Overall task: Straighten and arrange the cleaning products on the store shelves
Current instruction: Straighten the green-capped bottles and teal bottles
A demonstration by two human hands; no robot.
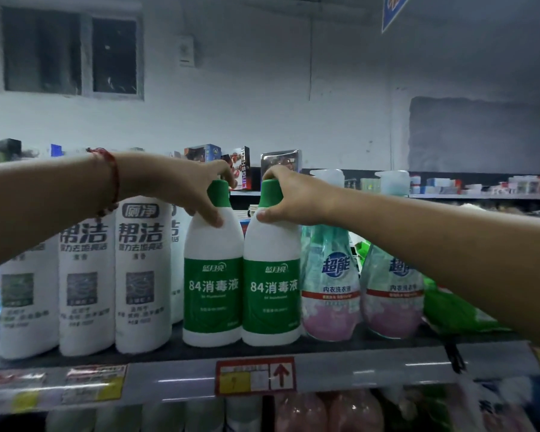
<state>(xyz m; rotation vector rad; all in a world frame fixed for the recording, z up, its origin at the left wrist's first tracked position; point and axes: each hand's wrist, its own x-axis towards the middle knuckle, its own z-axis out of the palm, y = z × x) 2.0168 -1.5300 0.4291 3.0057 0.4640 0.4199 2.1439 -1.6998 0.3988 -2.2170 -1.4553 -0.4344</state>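
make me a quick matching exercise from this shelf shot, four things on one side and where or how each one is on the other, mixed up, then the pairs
Things
1. left hand
2. right hand
3. pink-bottomed bottles
4. price tag with red arrow

Places or states
A. on the shelf's front edge
B. grips the right green-capped disinfectant bottle
C. stand right of the two green-labelled bottles
D. grips the left green-capped disinfectant bottle, red string at the wrist

Pairs: 1-D, 2-B, 3-C, 4-A

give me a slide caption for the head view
Both hands, left and right, grip the green caps of two upright disinfectant bottles side by side on the shelf.
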